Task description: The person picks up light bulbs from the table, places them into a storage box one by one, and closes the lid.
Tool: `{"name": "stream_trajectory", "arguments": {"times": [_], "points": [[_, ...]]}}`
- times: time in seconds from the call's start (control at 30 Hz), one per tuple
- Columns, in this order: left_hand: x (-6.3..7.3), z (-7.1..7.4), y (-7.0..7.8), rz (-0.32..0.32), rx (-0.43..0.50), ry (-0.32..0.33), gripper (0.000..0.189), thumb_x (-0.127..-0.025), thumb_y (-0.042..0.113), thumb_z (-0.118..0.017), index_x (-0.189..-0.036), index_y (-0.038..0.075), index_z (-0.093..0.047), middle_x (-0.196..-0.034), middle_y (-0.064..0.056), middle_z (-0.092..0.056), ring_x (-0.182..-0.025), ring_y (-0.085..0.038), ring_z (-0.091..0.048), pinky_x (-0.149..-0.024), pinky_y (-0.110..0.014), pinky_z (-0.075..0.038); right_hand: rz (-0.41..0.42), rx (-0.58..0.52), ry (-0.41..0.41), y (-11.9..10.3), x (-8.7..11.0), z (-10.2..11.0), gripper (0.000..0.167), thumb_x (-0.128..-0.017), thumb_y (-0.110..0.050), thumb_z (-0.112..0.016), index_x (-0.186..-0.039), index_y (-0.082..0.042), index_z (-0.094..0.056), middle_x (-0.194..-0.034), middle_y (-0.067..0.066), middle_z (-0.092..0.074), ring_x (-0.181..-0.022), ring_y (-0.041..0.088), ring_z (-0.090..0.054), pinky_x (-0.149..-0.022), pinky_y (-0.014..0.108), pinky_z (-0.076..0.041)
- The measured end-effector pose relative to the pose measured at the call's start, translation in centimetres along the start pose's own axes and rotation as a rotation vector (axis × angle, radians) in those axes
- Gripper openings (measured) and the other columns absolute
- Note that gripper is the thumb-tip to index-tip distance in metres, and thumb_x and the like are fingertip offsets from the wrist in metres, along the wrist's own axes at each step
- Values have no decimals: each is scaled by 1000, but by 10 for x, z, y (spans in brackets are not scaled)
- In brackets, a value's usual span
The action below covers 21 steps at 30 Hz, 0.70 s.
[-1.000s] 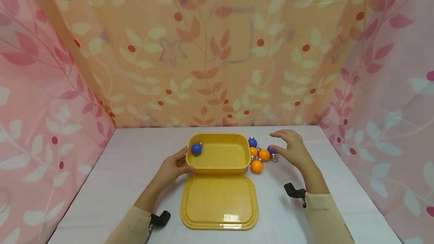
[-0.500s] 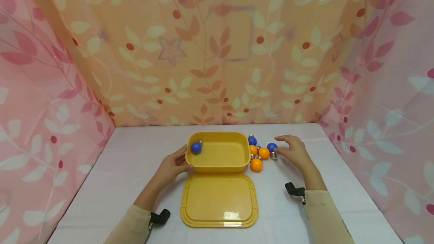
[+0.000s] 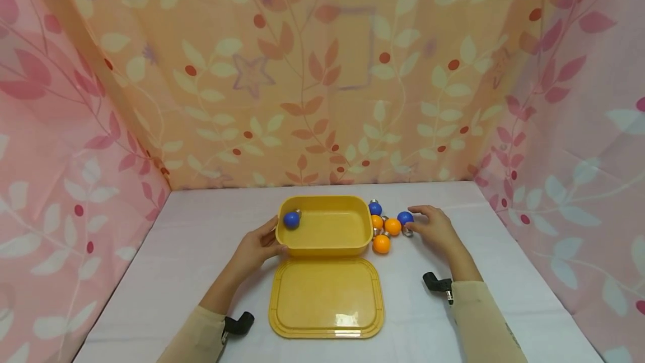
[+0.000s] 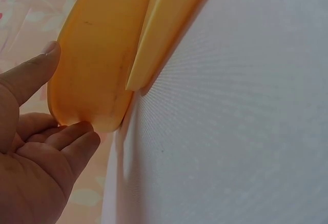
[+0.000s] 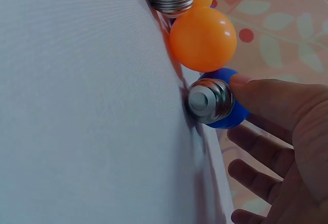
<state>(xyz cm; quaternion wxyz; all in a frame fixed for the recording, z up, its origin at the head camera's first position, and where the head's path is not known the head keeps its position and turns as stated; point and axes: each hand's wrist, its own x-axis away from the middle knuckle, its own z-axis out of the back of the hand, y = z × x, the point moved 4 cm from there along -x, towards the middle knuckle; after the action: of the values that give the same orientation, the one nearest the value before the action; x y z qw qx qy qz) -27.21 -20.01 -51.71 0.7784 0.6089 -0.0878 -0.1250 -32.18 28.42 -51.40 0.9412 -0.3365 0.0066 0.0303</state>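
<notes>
A yellow plastic box (image 3: 327, 246) stands with its open top facing up, and one blue light bulb (image 3: 291, 220) lies inside at its left end. My left hand (image 3: 256, 248) holds the left end of the box; in the left wrist view the thumb (image 4: 43, 67) and fingers touch its wall. My right hand (image 3: 434, 232) pinches another blue light bulb (image 3: 405, 218) on the table, thumb on its near side. In the right wrist view, the bulb's metal screw base (image 5: 209, 101) faces the camera and hides the index fingertip, while the other fingers spread apart.
Several orange bulbs (image 3: 381, 244) and a further blue bulb (image 3: 375, 208) cluster against the box's right side. A yellow lid (image 3: 326, 297) lies flat in front of the box. Patterned cloth (image 3: 322, 128) hangs behind and on both sides of the white table (image 3: 201, 223).
My right hand has come down and closed its thumb and index finger on the outer blue bulb, whose base has turned slightly. My left hand stays at the box.
</notes>
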Motion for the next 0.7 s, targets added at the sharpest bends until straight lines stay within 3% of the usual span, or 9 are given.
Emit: {"name": "stream_trajectory", "arguments": {"times": [0.33, 0.7], "points": [[1, -1, 6, 18, -15, 10, 89, -90, 14, -81, -162, 11, -29, -167, -9, -30, -147, -28, -42, -104, -24, -50, -9, -65, -31, 2, -2, -5, 61, -95, -40, -74, -144, -8, -57, -148, 21, -55, -143, 46, -40, -119, 69, -26], [0, 0, 2, 44, -60, 33, 92, -86, 24, -85, -162, 17, -32, -165, -3, -35, -145, -23, -45, -104, -25, -50, -33, -90, -17, 1, -2, -7, 59, -95, -40, -75, -140, -7, -58, -143, 20, -58, -136, 42, -48, -119, 66, -30]]}}
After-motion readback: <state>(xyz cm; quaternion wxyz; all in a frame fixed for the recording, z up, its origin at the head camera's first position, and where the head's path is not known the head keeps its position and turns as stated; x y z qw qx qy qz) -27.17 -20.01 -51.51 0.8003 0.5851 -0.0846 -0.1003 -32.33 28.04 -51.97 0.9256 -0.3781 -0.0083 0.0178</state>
